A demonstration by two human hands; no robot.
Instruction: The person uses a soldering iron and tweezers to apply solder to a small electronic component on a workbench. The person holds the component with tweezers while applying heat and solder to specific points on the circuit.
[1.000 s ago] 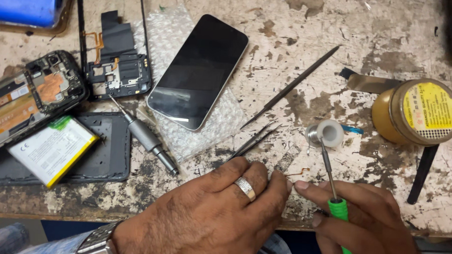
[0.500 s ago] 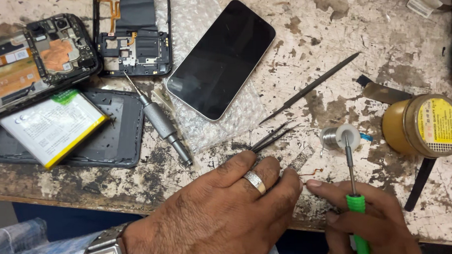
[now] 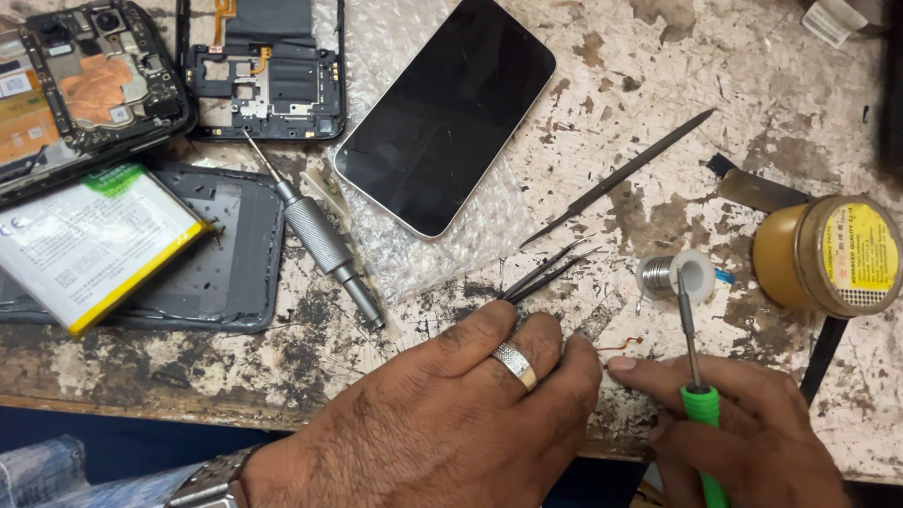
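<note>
Nearby, hands pinch tweezers (image 3: 546, 277) and soldering iron (image 3: 695, 378) — yellow-labelled round tin (image 3: 830, 255) beside.

We saw the soldering iron (image 3: 695, 378), a thin dark metal shaft on a bright green handle, standing nearly upright, its tip pointing to twelve o'clock against the small solder spool (image 3: 673, 275). The black tweezers (image 3: 543, 274) lay slanting, their closed points toward two o'clock, rear end hidden under fingers. At three o'clock from these lay a tiny copper wire (image 3: 623, 343) on the bench.
</note>
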